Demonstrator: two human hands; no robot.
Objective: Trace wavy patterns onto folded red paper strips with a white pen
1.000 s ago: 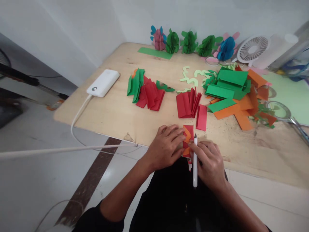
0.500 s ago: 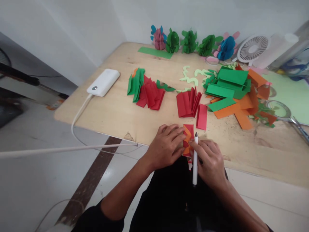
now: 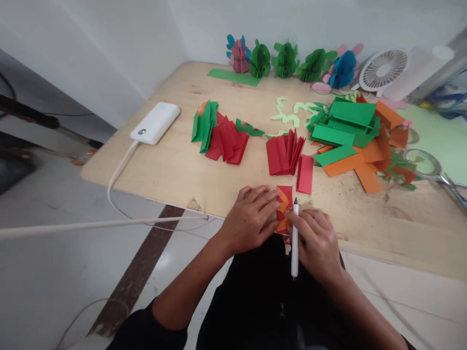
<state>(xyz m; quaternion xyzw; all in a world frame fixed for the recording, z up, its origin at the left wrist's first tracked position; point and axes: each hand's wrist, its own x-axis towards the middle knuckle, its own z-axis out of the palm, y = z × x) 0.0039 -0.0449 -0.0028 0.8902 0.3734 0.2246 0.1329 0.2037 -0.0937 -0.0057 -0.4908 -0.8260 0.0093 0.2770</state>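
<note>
A red paper strip (image 3: 289,193) lies at the table's front edge with an orange cut-out (image 3: 282,200) on top of it. My left hand (image 3: 251,218) lies from the left with its fingers spread, their tips pressing on the orange piece and the strip. From the right, my right hand (image 3: 315,238) has its fingers curled, holding a white pen (image 3: 295,243) with the dark tip pointing away from me; its fingertips touch the right side of the orange piece. Just beyond stand folded red papers (image 3: 279,156), beside a single red strip (image 3: 305,174).
A white power bank (image 3: 155,123) with a cable sits at the left. Green and red folded papers (image 3: 228,141) lie nearby. Green and orange papers (image 3: 350,121), scissors (image 3: 443,172), a fan (image 3: 383,70) and several paper figures (image 3: 286,61) occupy the right and back.
</note>
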